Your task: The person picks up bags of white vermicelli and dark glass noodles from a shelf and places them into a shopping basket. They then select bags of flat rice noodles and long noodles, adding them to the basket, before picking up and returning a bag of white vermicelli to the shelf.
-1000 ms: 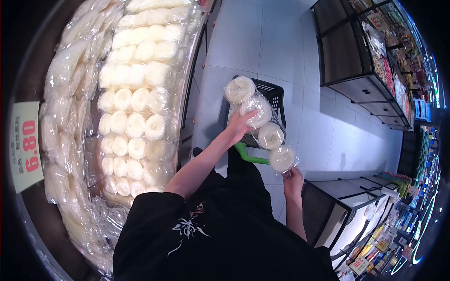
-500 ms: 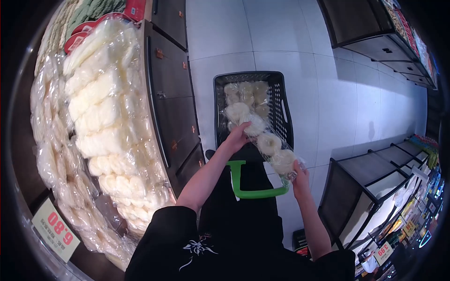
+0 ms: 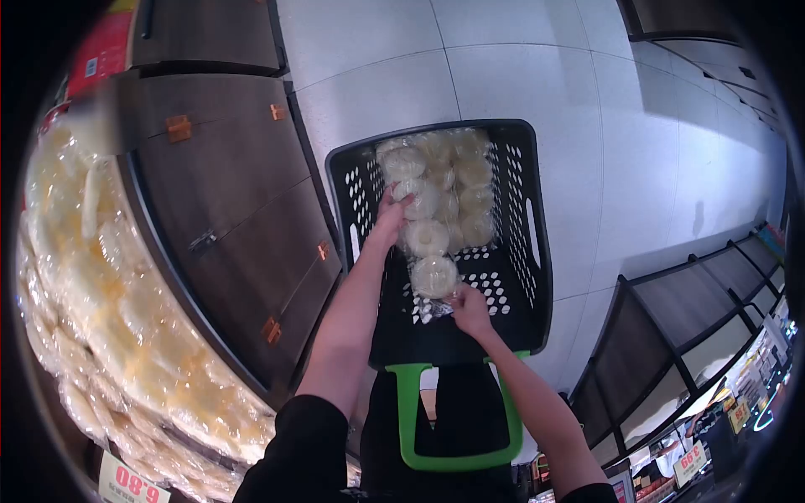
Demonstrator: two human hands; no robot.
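Note:
A long clear bag of round white noodle nests slants down into the black shopping basket. My left hand is closed on the bag's left side near its middle, fingers over one nest. At the near end, my right hand pinches the gathered plastic beside the last nest. Other similar bags lie side by side at the basket's far end, partly covered by the held bag. The basket's green handle hangs toward me at the near rim.
On the left, a display shelf is heaped with plastic-wrapped pale goods above dark cabinet doors. A price sign stands at lower left. Grey floor tiles surround the basket. More shelving stands at right.
Both hands have lowered the bag into the basket and straightened it along the left side. The basket appears larger and closer, and the view has shifted.

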